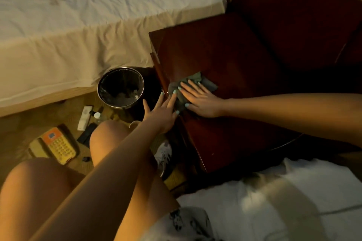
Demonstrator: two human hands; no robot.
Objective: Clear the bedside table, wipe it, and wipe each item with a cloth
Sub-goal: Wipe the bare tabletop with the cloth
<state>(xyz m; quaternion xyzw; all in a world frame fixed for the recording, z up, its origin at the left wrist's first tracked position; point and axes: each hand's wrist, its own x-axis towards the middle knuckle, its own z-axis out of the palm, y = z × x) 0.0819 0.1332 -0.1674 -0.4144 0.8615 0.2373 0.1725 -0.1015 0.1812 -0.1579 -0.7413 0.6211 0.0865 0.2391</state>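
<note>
Head view, and the wiping is on: the right hand (197, 100) lies flat, fingers straight and spread, pressing a grey cloth (206, 82) onto the dark red top of the bedside table (225, 49), near the edge facing the waste bin (120, 87). The left hand (160, 111) sits beside it at that edge, fingers straight too, gripping nothing; whether its tips touch the cloth I cannot tell.

Clearing looks done: only the cloth shows on the tabletop. The things are down on the floor between bed (98, 6) and table: a telephone (56, 145) with an orange-and-yellow keypad, a white remote (84, 115), a black remote (86, 133), a small bottle (97, 116), and a mug (134, 124) half hidden by the arm.

I'd call it step 2 of 3: table under the cloth now, each item yet to be wiped.
</note>
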